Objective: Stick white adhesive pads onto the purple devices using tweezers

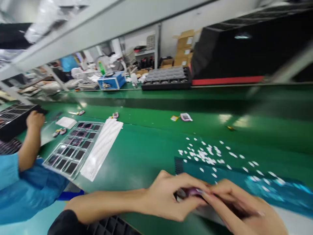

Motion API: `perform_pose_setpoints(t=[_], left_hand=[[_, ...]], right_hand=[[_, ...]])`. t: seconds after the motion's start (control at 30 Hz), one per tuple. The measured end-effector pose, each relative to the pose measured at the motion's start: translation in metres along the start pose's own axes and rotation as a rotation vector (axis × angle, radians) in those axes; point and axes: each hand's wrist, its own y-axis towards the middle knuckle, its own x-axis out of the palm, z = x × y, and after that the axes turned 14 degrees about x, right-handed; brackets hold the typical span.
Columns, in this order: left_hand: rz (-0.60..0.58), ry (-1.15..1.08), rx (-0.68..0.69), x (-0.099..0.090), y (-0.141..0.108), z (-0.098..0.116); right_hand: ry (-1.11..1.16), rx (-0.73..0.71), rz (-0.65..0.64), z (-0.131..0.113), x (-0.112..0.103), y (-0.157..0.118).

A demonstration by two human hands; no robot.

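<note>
A small purple-edged device (193, 192) with a dark, rounded body is between my two hands, mostly covered by fingers. My left hand (168, 195) grips it from the left, thumb below and fingers above. At its right end, the thumb and fingertips of my right hand (242, 209) are pinched together against it. Whether they also hold something thinner is hidden. Just beyond my hands, many small white scraps (202, 155) lie scattered, some on a shiny teal plastic sheet (234, 174). Something white and flat (293, 218) shows beside my right hand.
Left on the green bench (137, 147) are a clear compartment tray (80, 163) of dark-faced pieces and white printed sheets (102, 148). A co-worker's hand (35, 120) reaches over a black tray (22, 119). Small devices (186, 117) lie toward the back, below a shelf.
</note>
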Motion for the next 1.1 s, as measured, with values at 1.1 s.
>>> perform_pose_setpoints(t=[1.1], left_hand=[[-0.176, -0.262, -0.336, -0.036, 0.032, 0.008]], right_hand=[[-0.677, -0.740, 0.333, 0.003, -0.055, 0.009]])
